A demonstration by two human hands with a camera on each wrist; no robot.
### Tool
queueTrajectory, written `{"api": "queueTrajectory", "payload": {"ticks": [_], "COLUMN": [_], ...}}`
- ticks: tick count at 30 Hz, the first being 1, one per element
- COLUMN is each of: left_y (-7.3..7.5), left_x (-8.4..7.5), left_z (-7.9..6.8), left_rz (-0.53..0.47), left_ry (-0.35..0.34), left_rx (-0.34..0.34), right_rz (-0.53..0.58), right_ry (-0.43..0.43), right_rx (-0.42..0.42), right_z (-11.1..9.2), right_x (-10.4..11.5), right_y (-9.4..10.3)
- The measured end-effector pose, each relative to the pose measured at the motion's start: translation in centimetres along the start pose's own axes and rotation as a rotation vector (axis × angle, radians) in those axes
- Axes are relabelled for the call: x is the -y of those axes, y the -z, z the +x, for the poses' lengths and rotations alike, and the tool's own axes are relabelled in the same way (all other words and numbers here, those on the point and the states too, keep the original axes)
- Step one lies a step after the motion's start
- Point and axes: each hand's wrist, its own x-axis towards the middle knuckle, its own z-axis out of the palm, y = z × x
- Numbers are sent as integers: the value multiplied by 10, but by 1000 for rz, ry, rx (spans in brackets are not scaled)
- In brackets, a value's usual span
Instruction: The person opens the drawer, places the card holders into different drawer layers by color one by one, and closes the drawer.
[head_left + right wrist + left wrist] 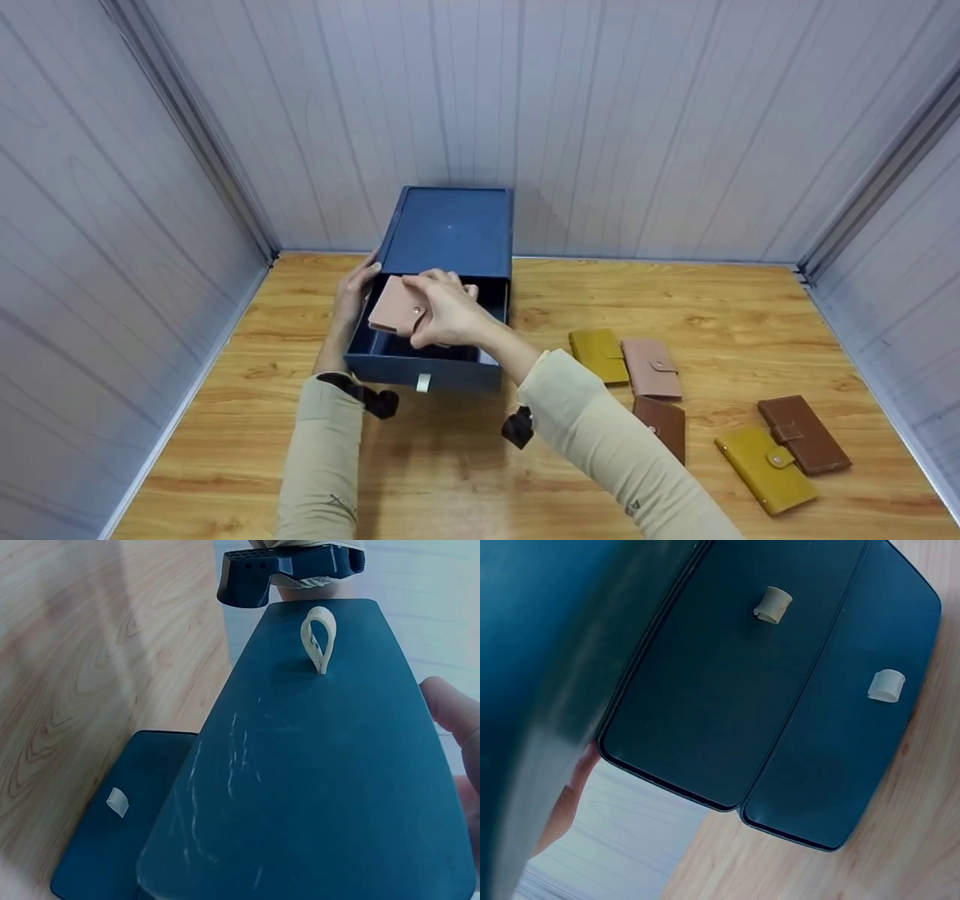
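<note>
A blue drawer cabinet [455, 229] stands near the back wall with its top drawer [405, 370] pulled out. My right hand [450, 309] pinches a pink snap wallet [399, 306] above that drawer, thumb near the snap strap. My left hand [354, 289] rests along the cabinet's left side, fingertips at its top edge. The left wrist view catches only a sliver of the left hand [566, 802], beside shut lower drawers [727, 690] with fabric pull tabs. In the right wrist view, the drawer front [307, 765] hides most of the right hand.
On the wooden table to the right lie a mustard wallet [598, 356], a pink wallet [651, 367] and a brown wallet [661, 426]. Farther right, another mustard wallet [766, 469] touches a second brown wallet [804, 435]. Pale panel walls [637, 127] enclose the table.
</note>
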Motion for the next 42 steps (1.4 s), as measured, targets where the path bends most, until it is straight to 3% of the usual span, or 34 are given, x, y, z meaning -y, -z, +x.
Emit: {"api": "queueTrajectory", "payload": {"ticks": [4, 11, 18, 28, 37, 42], "left_y": [-2, -5, -2, 3, 5, 6], "left_x": [1, -9, 1, -1, -2, -1], "left_z": [0, -6, -1, -1, -3, -4], "left_rz": [16, 10, -6, 19, -16, -5], "left_ry": [-26, 1, 1, -13, -10, -14], "left_rx": [0, 30, 53, 63, 13, 21], "right_rz": [6, 109, 171, 273, 342, 365], "right_ry": [-13, -13, 5, 115, 173, 205], "right_rx": [1, -41, -63, -96, -149, -184], "right_z": [0, -3, -8, -23, -42, -53], "right_x": [0, 0, 0, -4, -10, -18], "right_y": [-1, 2, 5, 15, 19, 21]}}
